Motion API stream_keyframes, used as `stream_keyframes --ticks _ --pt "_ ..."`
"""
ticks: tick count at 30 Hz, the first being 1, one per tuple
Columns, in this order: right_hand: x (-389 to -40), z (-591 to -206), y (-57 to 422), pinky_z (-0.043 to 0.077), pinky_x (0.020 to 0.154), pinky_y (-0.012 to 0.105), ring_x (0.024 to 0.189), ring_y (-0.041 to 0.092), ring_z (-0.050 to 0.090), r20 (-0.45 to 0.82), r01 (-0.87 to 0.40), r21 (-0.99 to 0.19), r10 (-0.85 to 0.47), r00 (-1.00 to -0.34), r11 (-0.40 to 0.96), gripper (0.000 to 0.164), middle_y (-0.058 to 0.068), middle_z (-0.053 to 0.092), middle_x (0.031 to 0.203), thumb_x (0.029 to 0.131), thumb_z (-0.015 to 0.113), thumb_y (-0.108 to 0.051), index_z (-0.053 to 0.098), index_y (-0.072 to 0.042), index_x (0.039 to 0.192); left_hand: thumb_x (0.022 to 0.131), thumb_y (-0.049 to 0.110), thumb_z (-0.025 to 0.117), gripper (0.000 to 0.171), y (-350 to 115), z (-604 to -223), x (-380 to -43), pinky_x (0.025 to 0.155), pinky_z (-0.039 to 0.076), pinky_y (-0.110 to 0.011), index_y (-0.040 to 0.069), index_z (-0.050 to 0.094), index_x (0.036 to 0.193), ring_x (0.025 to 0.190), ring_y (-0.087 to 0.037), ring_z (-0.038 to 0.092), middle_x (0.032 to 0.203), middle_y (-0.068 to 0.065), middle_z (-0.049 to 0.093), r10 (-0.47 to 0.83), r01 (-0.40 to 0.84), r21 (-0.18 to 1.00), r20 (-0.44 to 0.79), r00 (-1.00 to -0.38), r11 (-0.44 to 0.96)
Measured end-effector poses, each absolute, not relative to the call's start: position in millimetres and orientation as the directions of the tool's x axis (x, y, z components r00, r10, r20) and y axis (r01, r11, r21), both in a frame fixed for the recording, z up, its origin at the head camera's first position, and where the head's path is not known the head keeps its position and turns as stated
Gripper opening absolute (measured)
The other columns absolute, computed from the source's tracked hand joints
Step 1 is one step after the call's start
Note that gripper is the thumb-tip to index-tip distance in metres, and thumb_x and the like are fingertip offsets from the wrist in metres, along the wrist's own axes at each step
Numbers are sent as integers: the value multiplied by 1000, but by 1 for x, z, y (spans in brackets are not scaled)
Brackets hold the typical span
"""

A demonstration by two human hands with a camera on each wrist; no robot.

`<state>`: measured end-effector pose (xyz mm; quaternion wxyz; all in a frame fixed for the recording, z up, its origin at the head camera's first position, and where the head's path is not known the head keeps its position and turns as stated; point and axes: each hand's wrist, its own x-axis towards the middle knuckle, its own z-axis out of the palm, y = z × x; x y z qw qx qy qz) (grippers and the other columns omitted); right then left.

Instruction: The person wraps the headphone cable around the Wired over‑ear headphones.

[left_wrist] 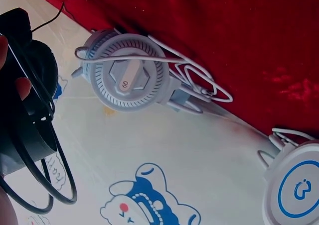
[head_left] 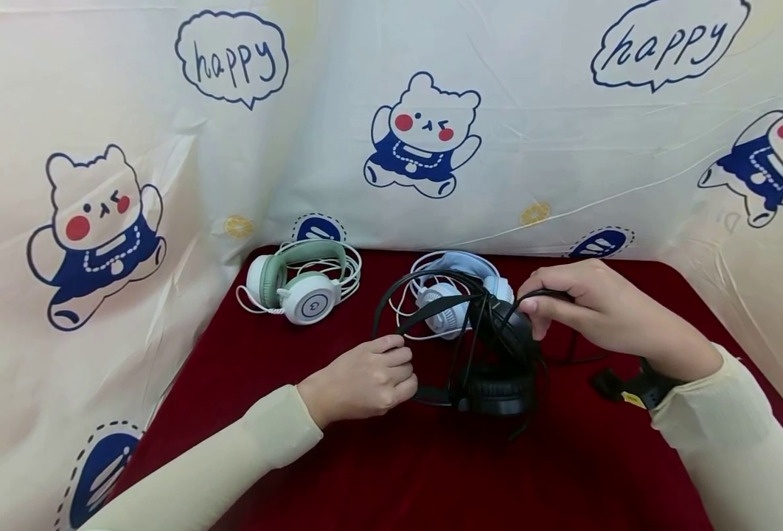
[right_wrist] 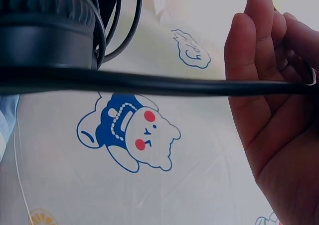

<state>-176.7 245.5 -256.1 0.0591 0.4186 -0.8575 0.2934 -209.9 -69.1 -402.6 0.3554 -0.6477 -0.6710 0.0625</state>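
A pair of black headphones (head_left: 500, 391) is held over the red cloth, one ear cup above the other. My left hand (head_left: 365, 377) grips its headband from the left side. My right hand (head_left: 584, 299) holds the black cable (head_left: 552, 293) to the right of the ear cups. In the right wrist view that cable (right_wrist: 174, 84) runs straight across from the headphones into the fingers. Loops of cable hang about the headband and ear cups. Part of the black headphones (left_wrist: 25, 150) shows at the left edge of the left wrist view.
Light blue headphones (head_left: 444, 313) with a pale cable lie behind the black pair, partly covered by it. White and green headphones (head_left: 310, 299) with a coiled white cable lie at the back left. A red cloth (head_left: 338, 464) covers the table, and a printed white curtain (head_left: 332, 74) surrounds it.
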Motion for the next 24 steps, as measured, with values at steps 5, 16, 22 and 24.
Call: stream_keyframes --ticks 5,16,22,24 --pt "-182 -255 248 52 68 24 71 5 60 341 -742 -442 -671 -658 504 21 -17 63 77 91 62 2 66 -17 99 96 1 35 36 -69 -404 -207 88 44 -34 14 63 78 77 -17 51 75 2 65 912 828 -543 396 106 140" --pt "-196 -261 257 50 70 22 70 7 61 316 -684 -467 -617 -721 561 14 -15 64 74 95 58 -4 66 -15 97 94 4 38 32 -68 -411 -201 86 44 -34 15 63 77 77 -16 52 75 3 65 900 848 -513 421 115 132" --pt "-202 -266 262 51 70 23 70 9 64 299 -641 -511 -581 -757 573 11 -13 66 73 97 57 -6 65 -12 98 96 5 41 30 -67 -413 -198 88 44 -33 14 66 84 80 -16 54 81 2 67 896 854 -509 421 139 107" --pt "-204 -268 263 51 70 22 69 10 64 300 -635 -528 -576 -760 564 11 -12 66 73 97 56 -5 65 -11 99 97 6 42 28 -67 -413 -196 89 44 -33 14 67 86 81 -16 54 83 2 68 896 849 -519 417 150 100"
